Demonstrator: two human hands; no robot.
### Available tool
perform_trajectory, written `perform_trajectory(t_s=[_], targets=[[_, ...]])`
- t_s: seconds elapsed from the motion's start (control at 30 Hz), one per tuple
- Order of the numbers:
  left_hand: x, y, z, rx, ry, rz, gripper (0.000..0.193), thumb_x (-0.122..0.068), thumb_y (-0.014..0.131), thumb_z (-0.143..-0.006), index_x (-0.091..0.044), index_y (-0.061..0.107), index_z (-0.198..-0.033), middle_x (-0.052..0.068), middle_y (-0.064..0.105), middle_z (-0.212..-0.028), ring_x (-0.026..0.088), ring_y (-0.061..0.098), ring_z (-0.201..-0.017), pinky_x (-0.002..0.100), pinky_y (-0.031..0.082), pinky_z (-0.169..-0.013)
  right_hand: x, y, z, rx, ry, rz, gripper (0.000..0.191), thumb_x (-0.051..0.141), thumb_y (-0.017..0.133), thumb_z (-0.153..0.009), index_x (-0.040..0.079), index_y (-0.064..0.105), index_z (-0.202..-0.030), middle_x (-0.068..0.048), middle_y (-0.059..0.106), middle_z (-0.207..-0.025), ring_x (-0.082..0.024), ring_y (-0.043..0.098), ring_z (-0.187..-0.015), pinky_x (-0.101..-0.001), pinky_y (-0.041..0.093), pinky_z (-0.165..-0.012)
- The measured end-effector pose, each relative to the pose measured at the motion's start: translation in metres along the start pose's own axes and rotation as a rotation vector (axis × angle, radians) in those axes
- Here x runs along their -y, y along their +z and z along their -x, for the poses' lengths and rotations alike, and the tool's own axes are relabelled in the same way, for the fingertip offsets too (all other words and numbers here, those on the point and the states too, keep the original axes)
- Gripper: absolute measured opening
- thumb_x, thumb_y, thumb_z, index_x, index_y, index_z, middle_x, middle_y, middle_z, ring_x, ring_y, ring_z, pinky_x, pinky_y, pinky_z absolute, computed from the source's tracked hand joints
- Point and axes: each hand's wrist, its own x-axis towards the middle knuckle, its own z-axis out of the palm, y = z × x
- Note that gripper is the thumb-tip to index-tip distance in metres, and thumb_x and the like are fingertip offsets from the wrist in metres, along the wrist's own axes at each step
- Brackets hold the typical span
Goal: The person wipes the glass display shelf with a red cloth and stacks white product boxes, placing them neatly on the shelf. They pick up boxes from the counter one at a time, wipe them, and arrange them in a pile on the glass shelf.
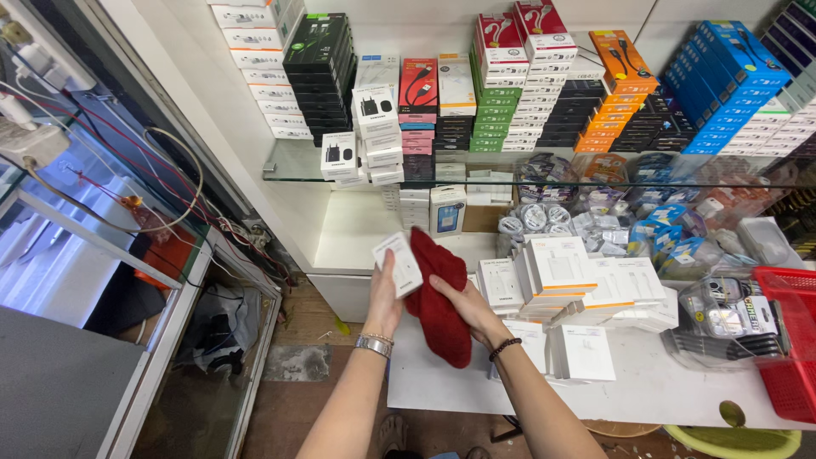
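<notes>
The left hand [387,297] is raised in front of the shelving, fingers and thumb closed around a small white box [398,263] that it holds tilted, its broad face turned up toward the head camera. The box is flat and rectangular, plain white with some faint grey print that is too small to make out. The right hand [459,299] grips a dark red cloth [438,302], fingers curled over its middle; the cloth is thick and nubbly, like towelling, and hangs down in a long fold below both hands. Its upper end rises against the right edge of the box, and it looks to be touching the box there, though I can't be sure from this angle. A metal watch sits on the left wrist and a dark bead bracelet on the right.

Just beside the right hand, on the white counter [663,387], lie stacks of flat white boxes [561,272] of a similar kind. Farther right stands a red basket [795,340] with clear packets next to it. Behind the hands a glass shelf [293,170] carries rows of small cartons in white, black, green, orange and blue. To the left, loose wires [170,183] trail down along a glass cabinet.
</notes>
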Motion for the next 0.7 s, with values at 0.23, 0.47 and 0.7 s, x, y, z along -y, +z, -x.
perform_trajectory(t_s=[0.23, 0.47, 0.7], targets=[[0.073, -0.047, -0.036, -0.068, -0.067, -0.562, 0.066, -0.032, 0.067, -0.096, 0.002, 0.039, -0.146, 0.019, 0.059, -0.141, 0.025, 0.059, -0.129, 0.037, 0.046, -0.109, 0.030, -0.062, 0.017, -0.400, -0.282, 0.185, 0.055, 0.034, 0.073, -0.088, 0.001, 0.062, -0.131, -0.009, 0.074, -0.117, -0.017, 0.069, -0.100, -0.0332, 0.055, -0.085], [0.105, -0.029, -0.018, -0.290, 0.152, -1.283, 0.075, -0.044, 0.074, -0.094, -0.009, 0.040, -0.151, 0.024, 0.048, -0.144, 0.040, 0.045, -0.132, 0.047, 0.035, -0.108, 0.038, -0.086, 0.038, -0.415, -0.253, 0.147, 0.055, 0.034, 0.073, -0.090, -0.002, 0.064, -0.130, -0.011, 0.073, -0.117, -0.017, 0.069, -0.099, -0.0332, 0.056, -0.085], [0.112, 0.020, -0.016, 0.024, 0.095, -1.019, 0.092, -0.050, 0.085, -0.078, 0.003, 0.048, -0.144, 0.023, 0.063, -0.124, 0.027, 0.068, -0.107, 0.037, 0.055, -0.093, 0.033, -0.081, 0.029, -0.352, -0.236, 0.124, 0.055, 0.035, 0.072, -0.090, -0.001, 0.063, -0.131, -0.010, 0.073, -0.119, -0.017, 0.068, -0.101, -0.0324, 0.055, -0.086]])
